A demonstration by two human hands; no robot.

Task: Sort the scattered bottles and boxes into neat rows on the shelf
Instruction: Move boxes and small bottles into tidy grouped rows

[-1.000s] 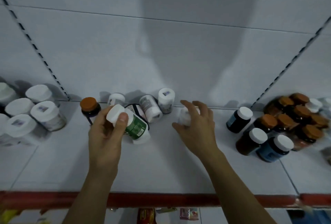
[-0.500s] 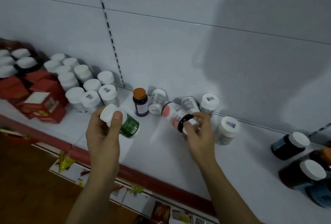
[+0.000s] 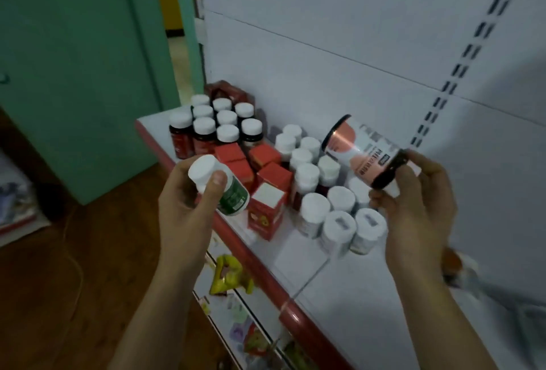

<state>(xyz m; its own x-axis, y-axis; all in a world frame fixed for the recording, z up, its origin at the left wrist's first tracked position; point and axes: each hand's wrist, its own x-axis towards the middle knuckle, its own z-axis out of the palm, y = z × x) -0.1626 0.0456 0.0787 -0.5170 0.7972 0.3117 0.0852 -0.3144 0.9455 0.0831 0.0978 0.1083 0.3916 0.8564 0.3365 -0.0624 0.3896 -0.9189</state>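
Note:
My left hand [image 3: 189, 201] grips a green-labelled bottle [image 3: 227, 192] with a white cap, held in the air just off the shelf's front edge. My right hand [image 3: 419, 207] holds a larger bottle with a pink and white label [image 3: 359, 152] by its cap end, tilted with its base up and to the left, above the white-capped bottles [image 3: 339, 222]. On the white shelf [image 3: 363, 290] stand rows of dark bottles with white caps [image 3: 215, 127] at the far left end, red boxes [image 3: 266, 189] in front of them, and the cluster of white-capped bottles to their right.
The shelf has a red front rim [image 3: 260, 275] and a white slotted back panel [image 3: 354, 44]. A green door or cabinet [image 3: 82, 74] stands left of the shelf end. Below are a wooden floor [image 3: 74, 281] and a lower shelf with coloured packets [image 3: 230, 275].
The view has swung left to the shelf's end. My right hand has lifted the pink-labelled bottle off the shelf and carried it left; my left hand still carries the green-labelled bottle.

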